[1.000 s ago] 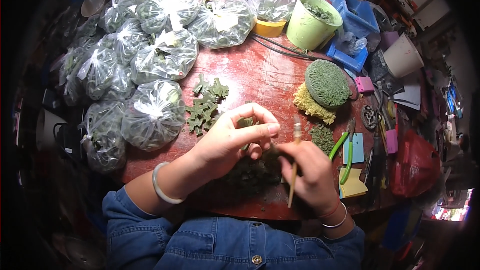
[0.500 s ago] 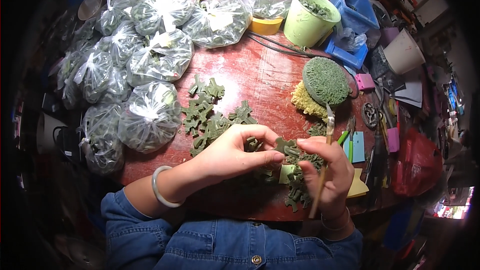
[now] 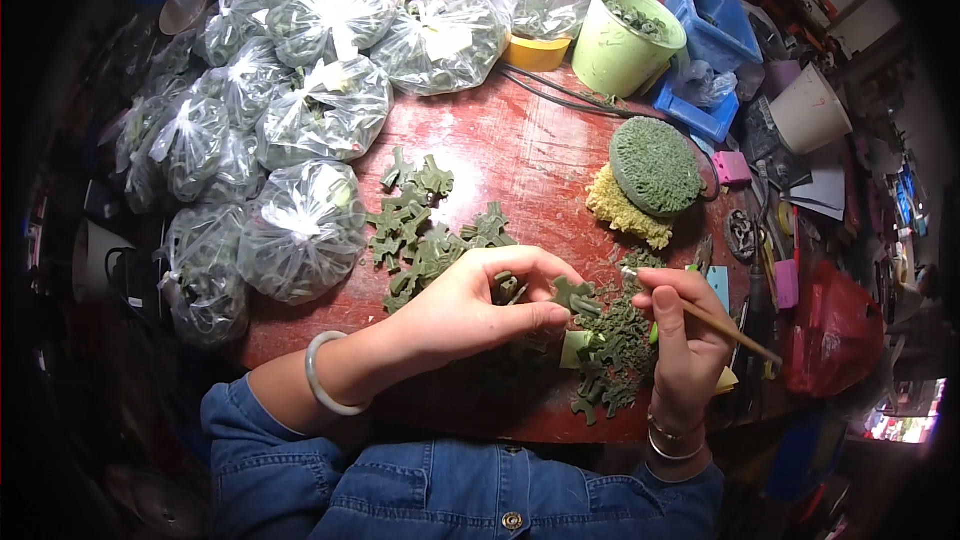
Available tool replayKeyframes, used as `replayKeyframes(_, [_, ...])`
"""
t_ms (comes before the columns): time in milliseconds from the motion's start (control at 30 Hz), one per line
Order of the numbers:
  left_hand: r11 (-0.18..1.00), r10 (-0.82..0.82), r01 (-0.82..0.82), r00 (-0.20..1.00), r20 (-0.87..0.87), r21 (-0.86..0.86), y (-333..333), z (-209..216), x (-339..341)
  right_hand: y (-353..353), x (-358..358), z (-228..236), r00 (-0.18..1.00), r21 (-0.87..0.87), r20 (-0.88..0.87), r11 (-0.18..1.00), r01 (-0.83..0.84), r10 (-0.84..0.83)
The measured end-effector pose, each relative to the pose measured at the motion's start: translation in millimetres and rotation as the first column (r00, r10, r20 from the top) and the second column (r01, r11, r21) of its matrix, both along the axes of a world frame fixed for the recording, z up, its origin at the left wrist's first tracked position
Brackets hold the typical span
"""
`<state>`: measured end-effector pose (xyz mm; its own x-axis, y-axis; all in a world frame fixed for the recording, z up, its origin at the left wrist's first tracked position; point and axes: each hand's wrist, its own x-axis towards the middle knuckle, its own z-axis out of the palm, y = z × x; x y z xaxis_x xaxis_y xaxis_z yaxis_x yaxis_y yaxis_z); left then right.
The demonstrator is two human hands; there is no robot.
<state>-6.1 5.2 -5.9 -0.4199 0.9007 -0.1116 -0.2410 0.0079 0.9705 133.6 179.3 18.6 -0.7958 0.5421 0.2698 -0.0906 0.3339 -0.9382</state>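
My left hand [image 3: 470, 310] pinches a small dark green notched piece [image 3: 573, 295] between thumb and fingers, with more green pieces partly hidden in its curled fingers. A thin wooden-handled tool [image 3: 735, 335] with a pale tip is gripped in my right hand [image 3: 685, 340]. Its tip points left, a little apart from the held piece. Beyond my left hand lies a loose heap of flat green notched pieces [image 3: 415, 240]. Smaller, intricate green pieces [image 3: 610, 365] are piled between and below my hands, beside a pale yellow-green paper slip [image 3: 575, 348].
Clear plastic bags [image 3: 303, 230] of green pieces crowd the left and back of the red table [image 3: 530, 150]. A round green textured disc [image 3: 655, 165] rests on a yellow rough block [image 3: 620, 210]. Behind stand a light green bucket [image 3: 620, 50] and blue baskets [image 3: 700, 20]; a red bag [image 3: 835, 330] lies right.
My right hand has swung the tool from nearly upright to slanting, its tip now lower and to the left, and has drawn slightly right of the piece. My left hand keeps its hold, nearly still.
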Motion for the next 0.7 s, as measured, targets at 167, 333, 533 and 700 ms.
replayKeyframes(167, [0.996,-0.013,0.027,0.988,0.156,-0.086,-0.7,5.9,0.3,1.5,-0.3,4.4,0.953,0.245,-0.039,0.927,-0.283,0.301])
replayKeyframes(333, [0.998,0.021,-0.005,0.966,0.260,-0.062,-0.4,5.7,4.0,-3.9,-2.6,-0.2,0.934,0.571,-0.018,0.771,-0.284,0.357])
replayKeyframes(533, [0.999,0.018,-0.026,0.946,0.323,0.020,0.6,6.1,4.6,-4.6,-3.2,4.0,0.926,0.563,0.009,0.763,-0.317,0.378])
replayKeyframes(700, [0.998,0.002,-0.020,0.942,0.337,0.053,1.4,2.1,4.4,-1.5,0.5,6.1,0.917,0.367,-0.078,0.866,-0.339,0.392])
